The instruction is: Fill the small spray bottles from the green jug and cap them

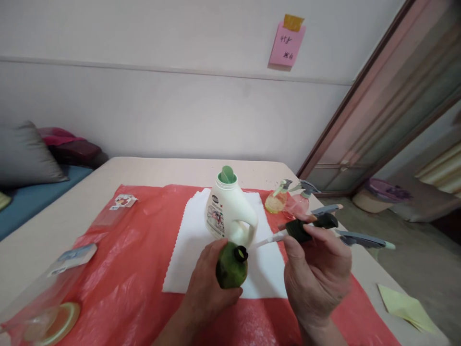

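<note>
Well — left grip [206, 278] wrapped around a green bottle [227, 271], right grip [319, 269] cupped, tight on a black-capped tube [298, 231].

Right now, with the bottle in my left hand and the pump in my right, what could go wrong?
The bottle in your left hand has its mouth open, so tilting it might spill whatever is inside; I can't make out the contents.
The tube of the pump in your right hand points out over the cloth, and could drip if wet.
The jug stands just beyond the bottle, so a bump might topple it.
</note>
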A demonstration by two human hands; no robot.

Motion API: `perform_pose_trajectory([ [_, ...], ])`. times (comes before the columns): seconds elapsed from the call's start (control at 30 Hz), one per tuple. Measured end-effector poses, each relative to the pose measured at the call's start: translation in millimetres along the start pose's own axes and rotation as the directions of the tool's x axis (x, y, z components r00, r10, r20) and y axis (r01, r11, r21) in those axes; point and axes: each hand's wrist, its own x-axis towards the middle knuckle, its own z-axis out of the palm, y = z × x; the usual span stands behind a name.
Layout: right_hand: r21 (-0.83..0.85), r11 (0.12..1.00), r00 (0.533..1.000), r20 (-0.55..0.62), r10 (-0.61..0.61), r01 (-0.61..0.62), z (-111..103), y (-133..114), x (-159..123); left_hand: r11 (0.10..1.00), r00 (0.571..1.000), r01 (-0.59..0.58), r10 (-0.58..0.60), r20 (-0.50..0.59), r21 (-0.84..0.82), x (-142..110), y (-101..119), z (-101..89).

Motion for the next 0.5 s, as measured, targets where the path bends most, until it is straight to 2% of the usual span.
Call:
perform_pose_trajectory([
  [0.07,-0.007,1.000,1.000,0.004,-0.027,0.027,1,-2,-2,1.000,1.000,-0.008,0.008,0.000,0.013,2,0,-0.7],
  [0.23,0.031,0.995,0.990,0.102,-0.093,0.090,4,-13,-5,0.999,1.000,-0.017,0.016,0.016,0.039,3,2,-2.9],
  [0.33,0.025,0.990,0.984,0.111,-0.139,0.137,6,-17,-7,0.999,0.999,-0.003,0.002,0.042,0.044,3,4,-3.4],
  [0.5,-0.025,0.987,0.974,0.167,-0.154,0.160,1,-12,-17,0.999,1.000,0.026,-0.025,-0.010,0.031,5,8,-2.8],
])
